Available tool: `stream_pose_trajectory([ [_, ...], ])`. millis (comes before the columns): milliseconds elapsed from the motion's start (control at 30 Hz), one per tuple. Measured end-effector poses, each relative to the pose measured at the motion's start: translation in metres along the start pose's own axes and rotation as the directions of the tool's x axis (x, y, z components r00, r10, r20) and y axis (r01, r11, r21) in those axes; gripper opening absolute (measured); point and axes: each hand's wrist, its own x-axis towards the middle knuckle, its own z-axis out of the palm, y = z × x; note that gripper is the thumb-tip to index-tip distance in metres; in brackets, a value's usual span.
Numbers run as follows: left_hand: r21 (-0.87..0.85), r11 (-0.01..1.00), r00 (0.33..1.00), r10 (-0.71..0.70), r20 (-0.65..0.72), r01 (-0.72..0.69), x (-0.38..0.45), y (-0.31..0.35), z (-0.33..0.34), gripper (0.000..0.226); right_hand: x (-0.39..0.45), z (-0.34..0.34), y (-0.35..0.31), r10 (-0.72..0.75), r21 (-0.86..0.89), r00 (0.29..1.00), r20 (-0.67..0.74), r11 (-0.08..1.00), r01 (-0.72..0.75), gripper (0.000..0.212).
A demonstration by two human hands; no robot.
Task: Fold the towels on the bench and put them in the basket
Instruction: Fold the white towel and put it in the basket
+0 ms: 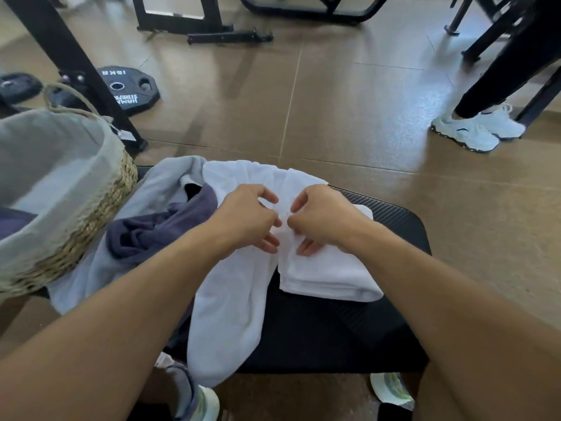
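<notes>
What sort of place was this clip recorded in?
Most likely a gym: a black weight plate lies on the floor beside black equipment frames, and the towels sit on a padded black bench.

Both bare forearms are reaching forward and coming together in the middle. The left hand (247, 218) and the right hand (323, 218) are almost touching (knuckles facing each other), fingers curling and pinching the white towel (230, 299).

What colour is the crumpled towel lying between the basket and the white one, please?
Dark purple-grey towel, seen in the head view.
</notes>
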Motion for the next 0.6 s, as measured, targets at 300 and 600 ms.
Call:
stream_pose_trajectory([
  [300, 0.177, 0.984, 0.996, -0.031, 0.089, 0.015, -0.018, -0.003, 0.011, 0.025, 0.018, -0.061, 0.03, -0.137, -0.263, 0.96, -0.245, 0.962, 0.07, 0.013],
  [600, 0.341, 0.94, 0.994, -0.02, 0.112, -0.019, -0.03, -0.017, 0.026, 0.036, 0.031, -0.065, 0.059, -0.131, -0.385, 0.991, -0.011, 0.916, 0.117, 0.027],
])
